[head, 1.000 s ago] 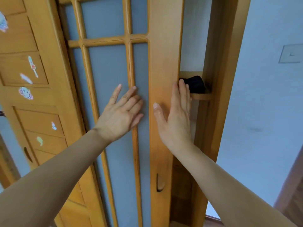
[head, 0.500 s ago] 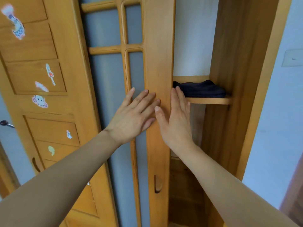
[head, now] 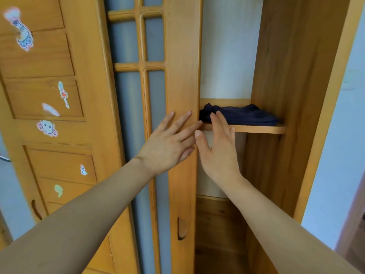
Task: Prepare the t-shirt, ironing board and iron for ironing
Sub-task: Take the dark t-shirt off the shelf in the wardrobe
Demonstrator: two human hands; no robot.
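A dark navy folded t-shirt (head: pixel 248 115) lies on a wooden shelf (head: pixel 256 129) inside an open wardrobe. My left hand (head: pixel 169 143) rests flat, fingers spread, on the frame of the sliding door (head: pixel 183 76). My right hand (head: pixel 219 147) is open at the door's right edge, in front of the opening, its fingertips reaching up to the shelf's front edge just below the t-shirt's left end. Neither hand holds anything. No ironing board or iron is in sight.
The sliding door has frosted glass panes (head: pixel 156 95) and a recessed handle (head: pixel 181 228) low down. A second wooden door with stickers (head: pixel 47 128) stands to the left. The wardrobe's side wall (head: pixel 286 76) bounds the opening on the right; a pale wall (head: pixel 339 155) lies beyond.
The sliding door has moved left, widening the opening and exposing more of the t-shirt and shelf. Both hands travelled left with the door; my right hand is now off it, in the gap.
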